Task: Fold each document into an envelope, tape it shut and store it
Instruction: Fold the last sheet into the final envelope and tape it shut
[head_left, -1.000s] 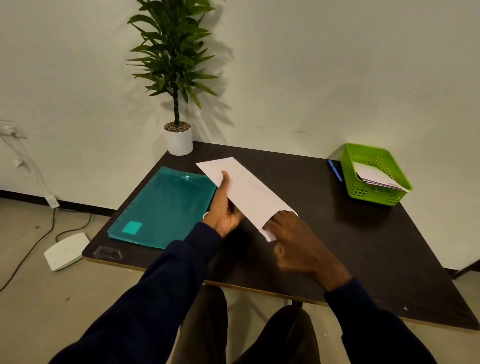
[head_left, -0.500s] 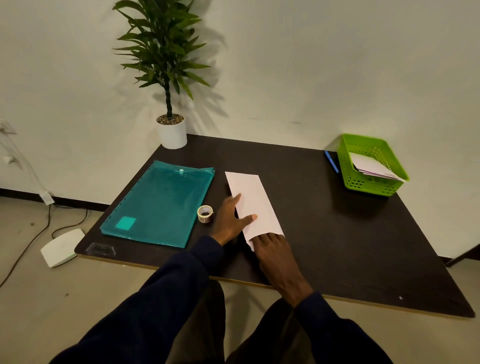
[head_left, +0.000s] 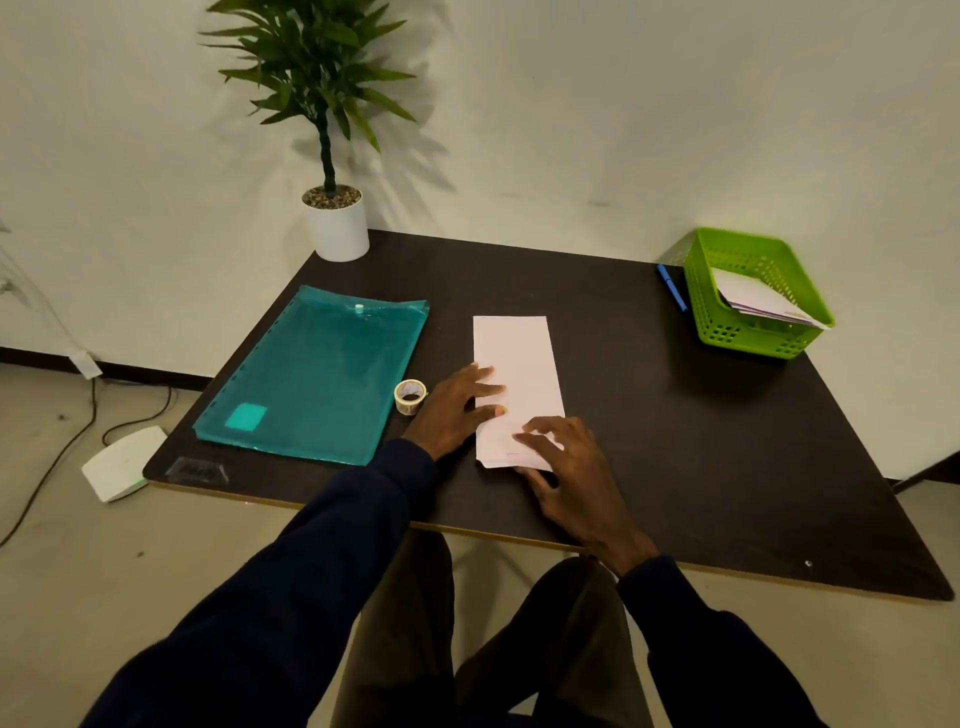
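I noted teal folder (head_left: 311, 374) flat on table (head_left: 649, 415) at left, potted plant (head_left: 336, 228) behind it at far corner. Tape roll (head_left: 410, 396) stood just beside folder's right edge. Left hand (head_left: 452, 410) was flat, fingers straight, pressing left edge of white envelope (head_left: 517, 364), which lay lengthwise mid-table. Right hand (head_left: 566, 467) was loosely spread, fingertips on envelope's near end, gripping nothing. Far right: blue pen (head_left: 674, 295) beside green basket (head_left: 753, 340) holding papers (head_left: 758, 301).

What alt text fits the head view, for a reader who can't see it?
The left hand and right hand press a white envelope flat on a dark table. Tape and a teal folder lie to its left, and a green basket holding papers sits far right.
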